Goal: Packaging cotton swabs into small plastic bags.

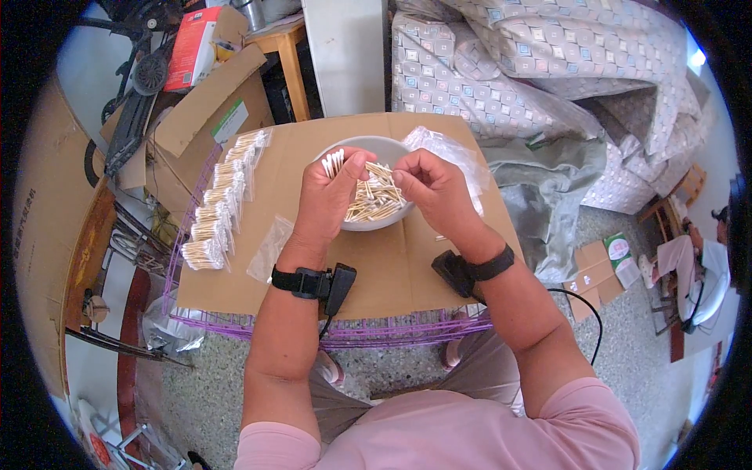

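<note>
My left hand (329,192) is closed around a small bunch of cotton swabs (334,161), their white tips sticking up above my fingers. My right hand (429,186) pinches a swab or two between thumb and fingers, close beside the bunch. Both hands hover over a grey bowl (368,146) that holds a loose heap of wooden-stemmed cotton swabs (377,200). The bowl stands on a brown cardboard sheet (392,266). Each wrist carries a black strap with a small black device.
A row of filled clear swab packets (219,204) lies along the cardboard's left edge, with an empty clear bag (269,249) beside it. More clear bags (450,153) lie right of the bowl. The cardboard rests on a purple wire rack (392,329). Patterned bedding (533,63) is behind; cardboard boxes stand left.
</note>
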Tool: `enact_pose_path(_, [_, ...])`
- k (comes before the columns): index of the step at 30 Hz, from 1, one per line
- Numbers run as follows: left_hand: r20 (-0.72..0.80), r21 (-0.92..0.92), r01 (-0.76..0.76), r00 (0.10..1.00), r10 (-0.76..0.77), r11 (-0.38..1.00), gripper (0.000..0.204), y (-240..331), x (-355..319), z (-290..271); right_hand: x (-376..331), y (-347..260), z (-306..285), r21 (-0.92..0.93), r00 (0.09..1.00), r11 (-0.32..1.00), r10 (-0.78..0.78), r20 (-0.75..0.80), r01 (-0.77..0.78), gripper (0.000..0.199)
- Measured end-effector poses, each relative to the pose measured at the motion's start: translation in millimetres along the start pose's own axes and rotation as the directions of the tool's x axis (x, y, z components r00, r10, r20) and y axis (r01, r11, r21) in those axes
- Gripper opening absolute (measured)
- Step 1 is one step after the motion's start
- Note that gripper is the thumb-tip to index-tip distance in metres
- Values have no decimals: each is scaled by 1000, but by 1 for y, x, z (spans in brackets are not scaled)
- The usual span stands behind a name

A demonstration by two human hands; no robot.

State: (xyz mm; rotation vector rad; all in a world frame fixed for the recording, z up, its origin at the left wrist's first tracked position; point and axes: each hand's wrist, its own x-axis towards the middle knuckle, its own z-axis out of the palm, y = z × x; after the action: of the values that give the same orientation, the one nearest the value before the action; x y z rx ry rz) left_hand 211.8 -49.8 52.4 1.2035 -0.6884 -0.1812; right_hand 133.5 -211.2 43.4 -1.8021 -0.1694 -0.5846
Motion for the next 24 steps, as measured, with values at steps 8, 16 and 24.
enact_pose_path(8, [7, 17, -3, 1000, 3, 1000, 22, 0, 0, -1, 0, 0, 1, 14, 1000, 1000, -19, -20, 19, 7])
enact_pose_path(16, [3, 6, 11, 1000, -11, 1000, 22, -1, 0, -1, 0, 0, 2, 2, 999, 1000, -25, -48, 25, 8])
enact_pose_path(24, [-6, 41, 7, 1000, -7, 999, 23, -1, 0, -2, 0, 0, 4, 30, 999, 999, -25, -34, 26, 8])
